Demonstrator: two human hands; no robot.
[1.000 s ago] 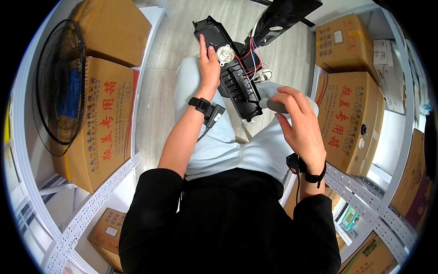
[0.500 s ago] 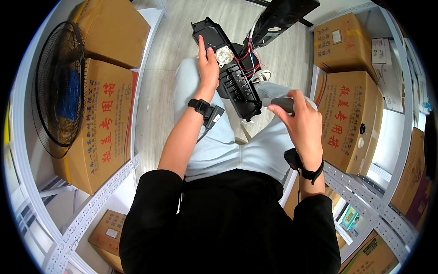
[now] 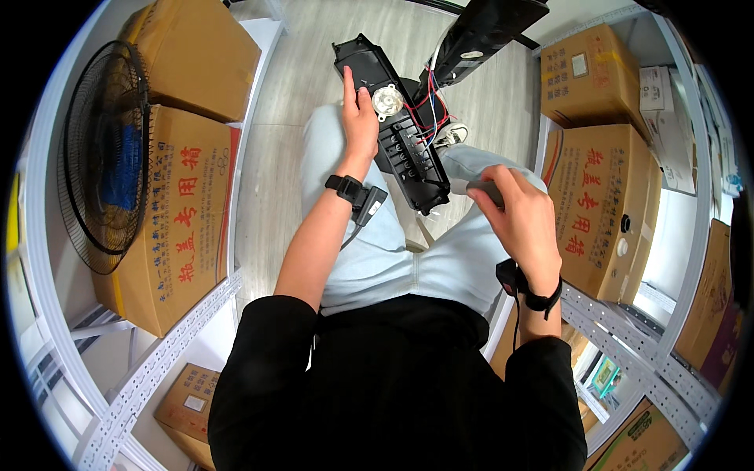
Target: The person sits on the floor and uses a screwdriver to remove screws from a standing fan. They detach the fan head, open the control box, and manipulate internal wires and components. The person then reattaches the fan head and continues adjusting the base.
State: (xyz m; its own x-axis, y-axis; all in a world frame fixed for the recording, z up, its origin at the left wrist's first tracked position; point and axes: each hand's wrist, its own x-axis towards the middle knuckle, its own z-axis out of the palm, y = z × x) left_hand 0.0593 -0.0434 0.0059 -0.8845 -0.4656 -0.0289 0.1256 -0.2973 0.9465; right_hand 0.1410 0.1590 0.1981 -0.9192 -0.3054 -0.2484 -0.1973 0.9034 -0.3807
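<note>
A long black plastic control panel [image 3: 397, 69] lies at a slant above my knees, its ribbed inner side up. A clear round part [image 3: 387, 101] sits on its middle, and red, blue and white wires [image 3: 430, 129] run from it. My left hand [image 3: 360, 129] holds the panel's left edge, fingers stretched along it. In my right hand [image 3: 517, 216] is a grey cylindrical tool [image 3: 488, 191], its pale end pointing at the panel's lower right corner. The tool's far end is hidden in my palm; whether its tip touches the panel, I cannot tell.
Behind the panel stands a black column [image 3: 483, 35] joined by the wires. A black fan guard [image 3: 106, 157] leans at the left against cardboard boxes [image 3: 192, 212]. More boxes [image 3: 601, 208] fill the white metal shelf [image 3: 620, 334] on the right.
My right hand has shifted slightly down and its fingers have curled further over the grey tool. My left hand and the panel have barely moved.
</note>
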